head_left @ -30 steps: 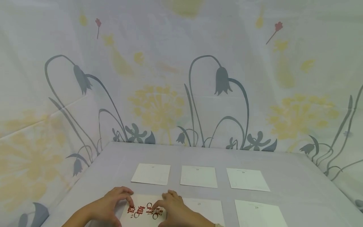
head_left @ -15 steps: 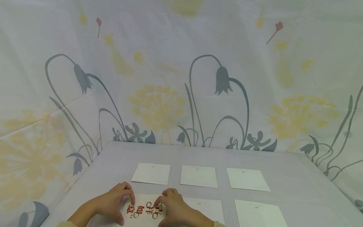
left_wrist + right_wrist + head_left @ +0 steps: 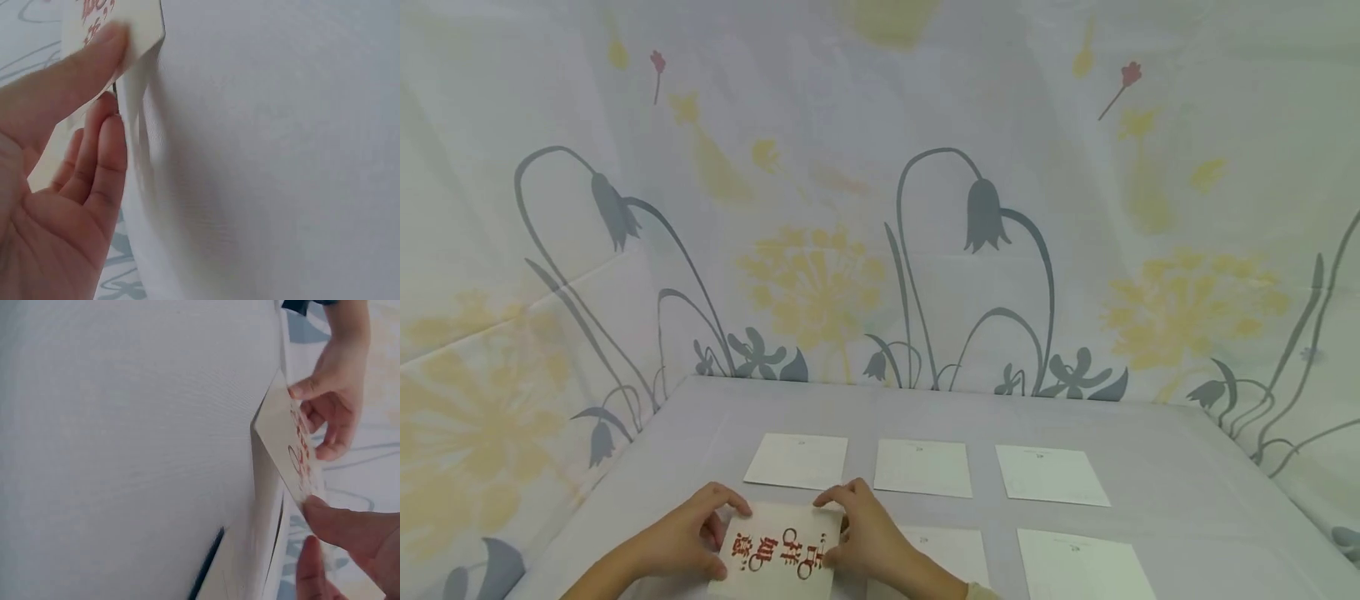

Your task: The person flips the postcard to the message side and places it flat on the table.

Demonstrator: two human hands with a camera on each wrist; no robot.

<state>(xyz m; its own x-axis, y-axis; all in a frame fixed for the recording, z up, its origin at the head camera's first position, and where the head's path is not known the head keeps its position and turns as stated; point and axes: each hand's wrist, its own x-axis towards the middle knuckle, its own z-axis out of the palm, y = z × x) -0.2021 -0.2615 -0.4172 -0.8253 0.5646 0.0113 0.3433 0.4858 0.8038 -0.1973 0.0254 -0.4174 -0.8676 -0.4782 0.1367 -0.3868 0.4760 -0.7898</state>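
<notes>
Both hands hold a cream card [image 3: 765, 575] with red characters at the near edge of the table. My left hand [image 3: 681, 537] pinches its left edge, thumb on the printed face and other fingers behind, as the left wrist view shows. My right hand [image 3: 876, 542] grips the right edge, index finger at the far corner and thumb on the face. The right wrist view shows the card [image 3: 278, 428] tilted, with a corner close to the white cloth [image 3: 137, 437] and the left hand [image 3: 337, 394] at its other end.
Three pale cards lie in a back row: left [image 3: 797, 461], middle [image 3: 922, 468] and right [image 3: 1052, 475]. Nearer lie a partly covered card [image 3: 951, 550] beside my right hand and another card [image 3: 1084, 567] farther right. A flower-patterned curtain [image 3: 835, 192] stands behind the table.
The printed card has come up and tilted, its face showing more fully. My right fingers have shifted from over the print to the card's far corner and right edge.
</notes>
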